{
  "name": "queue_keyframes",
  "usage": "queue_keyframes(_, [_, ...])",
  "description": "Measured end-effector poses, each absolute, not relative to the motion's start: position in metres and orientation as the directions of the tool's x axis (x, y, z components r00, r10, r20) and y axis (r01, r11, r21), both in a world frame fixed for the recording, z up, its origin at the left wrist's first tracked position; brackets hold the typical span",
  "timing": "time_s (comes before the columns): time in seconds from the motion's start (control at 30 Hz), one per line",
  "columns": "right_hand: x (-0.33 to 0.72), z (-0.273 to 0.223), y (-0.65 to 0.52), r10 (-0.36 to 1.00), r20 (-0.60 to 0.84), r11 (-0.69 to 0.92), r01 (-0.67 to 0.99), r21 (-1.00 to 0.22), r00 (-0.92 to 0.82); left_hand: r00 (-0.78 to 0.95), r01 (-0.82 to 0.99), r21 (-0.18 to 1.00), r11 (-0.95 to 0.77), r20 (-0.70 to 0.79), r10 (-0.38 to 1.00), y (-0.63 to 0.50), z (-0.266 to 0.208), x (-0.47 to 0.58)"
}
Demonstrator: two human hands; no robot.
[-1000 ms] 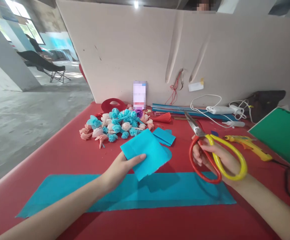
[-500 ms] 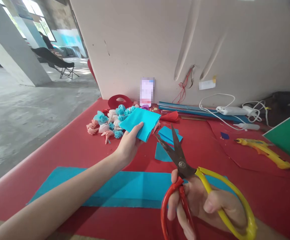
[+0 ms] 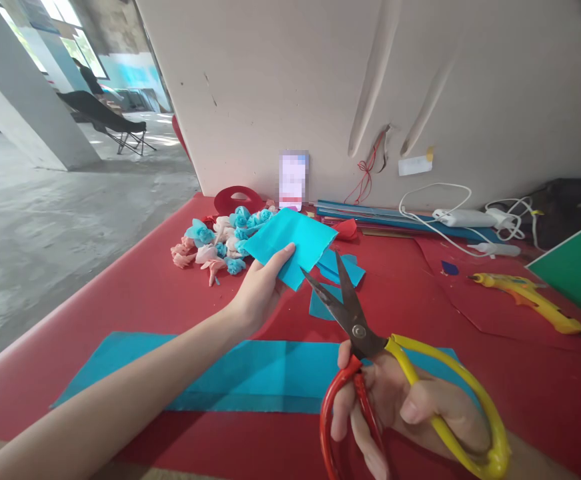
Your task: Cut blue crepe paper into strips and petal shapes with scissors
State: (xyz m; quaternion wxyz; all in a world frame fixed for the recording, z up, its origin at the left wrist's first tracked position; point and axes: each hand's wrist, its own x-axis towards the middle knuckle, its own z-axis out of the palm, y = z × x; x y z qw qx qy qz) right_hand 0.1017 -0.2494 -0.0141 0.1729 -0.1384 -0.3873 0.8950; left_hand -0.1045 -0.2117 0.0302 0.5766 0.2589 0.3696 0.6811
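Between thumb and fingers, my left hand point(image 3: 263, 287) pinches a squarish piece of blue crepe paper point(image 3: 300, 237) above the table. My right hand point(image 3: 410, 407) has its fingers through the red and yellow handles of a pair of scissors point(image 3: 357, 330). Their dark blades are spread, with the tips close to the paper's lower right edge. Smaller blue paper pieces point(image 3: 323, 303) lie on the table behind the blades. Beneath both arms stretches a long blue crepe paper strip point(image 3: 263, 377), partly covered by my left forearm and right hand.
Several blue, white and pink paper flowers point(image 3: 215, 247) are heaped at the back left. A phone point(image 3: 293, 180) leans on the wall. To the right lie a yellow glue gun point(image 3: 530, 300), a white power strip with cables point(image 3: 463, 218) and a green board point(image 3: 580, 267).
The blue paper in my left hand has shifted slightly right and turned a little. The scissors have moved slightly left, so their tips are nearer the paper.
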Motion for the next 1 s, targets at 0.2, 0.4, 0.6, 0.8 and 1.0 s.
queue_keyframes(0.2, [0.104,0.000,-0.246,0.446,-0.077,-0.567,-0.215,-0.795,-0.892,-0.186,-0.455,0.890,-0.044,-0.047,0.981,-0.212,0.026,-0.108])
queue_keyframes(0.4, [0.106,0.008,-0.242,0.476,-0.014,-0.540,-0.279,-0.794,-0.879,-0.084,-0.372,0.928,-0.021,-0.011,0.996,-0.213,0.021,-0.113])
queue_keyframes(0.6, [0.109,0.006,-0.243,0.485,0.022,-0.537,-0.317,-0.782,-0.874,0.070,-0.329,0.943,0.041,-0.019,0.997,-0.215,0.019,-0.116])
queue_keyframes(0.8, [0.108,0.003,-0.244,0.522,0.057,-0.480,-0.348,-0.805,-0.851,0.154,-0.255,0.964,0.079,-0.040,0.987,-0.217,0.016,-0.117])
queue_keyframes(1.0, [0.107,0.002,-0.245,0.553,0.055,-0.431,-0.341,-0.836,-0.832,0.157,-0.222,0.974,0.043,-0.008,0.988,-0.215,0.015,-0.121])
